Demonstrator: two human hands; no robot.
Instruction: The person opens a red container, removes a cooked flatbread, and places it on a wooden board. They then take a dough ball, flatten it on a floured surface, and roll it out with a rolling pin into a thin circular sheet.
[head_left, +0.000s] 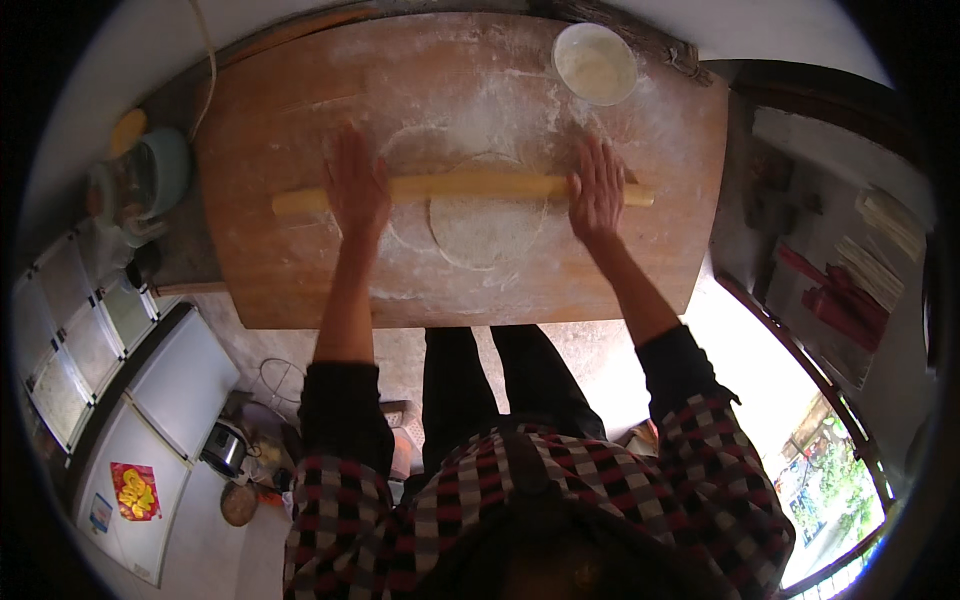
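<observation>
A long wooden rolling pin (480, 186) lies crosswise over the upper part of a flat round sheet of dough (487, 229). My left hand (358, 184) rests flat on the pin to the left of the dough, fingers extended away from me. On the pin's right part lies my right hand (598, 187), palm down, its fingers also stretched out. Both ends of the pin stick out past my hands. Neither hand's fingers wrap around it. The wooden board (285, 262) under the dough is dusted with flour.
A white bowl (595, 64) of pale flour stands at the board's far right edge. Left of the board are a light blue container (166, 172) and other kitchen items. A white cabinet or refrigerator (184, 382) stands at lower left, beside a small metallic appliance (223, 448).
</observation>
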